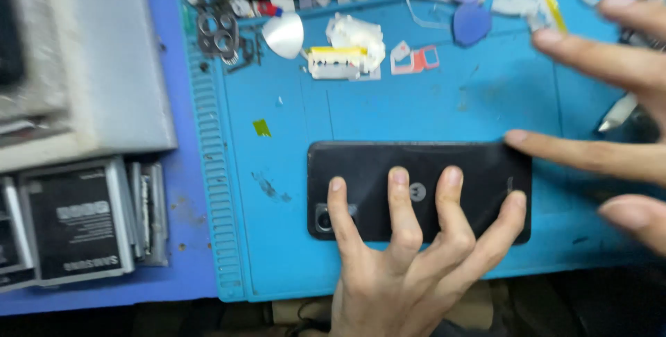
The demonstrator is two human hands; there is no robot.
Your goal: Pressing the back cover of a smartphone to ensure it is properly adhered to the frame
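four left fingers (399,195) spread flat on black phone (420,188) — right hand (610,101) open, one fingertip at its corner

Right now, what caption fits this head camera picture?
Left hand presses a black phone face-down on a blue mat; right hand touches its edge.

Surface (173,274) carries a blue ribbed mat (444,101) (small parts, possibly adhesive scraps), black phone (416,163), batteries (76,222) at left.

Phone (416,170) back: smooth matt black plastic. Work mat (277,240): blue rubbery, scuffed, stained.
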